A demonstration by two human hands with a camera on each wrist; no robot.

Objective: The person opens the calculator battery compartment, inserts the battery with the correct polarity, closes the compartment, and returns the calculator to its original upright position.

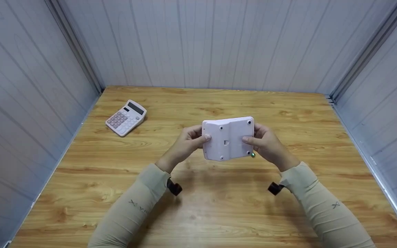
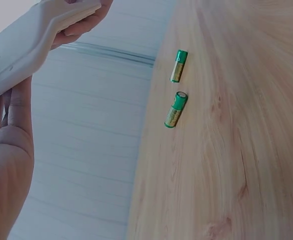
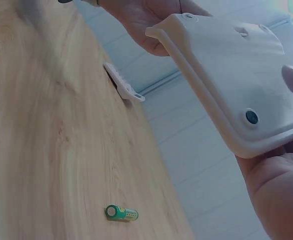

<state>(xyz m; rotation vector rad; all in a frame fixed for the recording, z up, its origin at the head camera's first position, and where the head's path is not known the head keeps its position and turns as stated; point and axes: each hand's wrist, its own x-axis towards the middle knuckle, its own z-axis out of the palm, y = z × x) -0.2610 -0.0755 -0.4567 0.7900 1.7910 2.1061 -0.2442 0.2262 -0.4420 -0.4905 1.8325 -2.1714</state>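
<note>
A pale pink calculator (image 1: 231,148) is held up over the table with its back toward the head camera, showing dark round feet and a small notch in the middle. My left hand (image 1: 184,143) grips its left edge, thumb on the back and fingers behind. On the opposite edge, my right hand (image 1: 270,144) grips it the same way. The keys and screen are hidden. Two green-and-gold batteries (image 2: 176,109) lie on the table in the left wrist view; one battery (image 3: 121,212) shows in the right wrist view.
A second pink calculator (image 1: 126,118) lies face up at the back left of the wooden table (image 1: 198,213). Pale panelled walls (image 1: 198,44) enclose the back and both sides. Black wrist cameras (image 1: 174,188) stick out below the sleeves.
</note>
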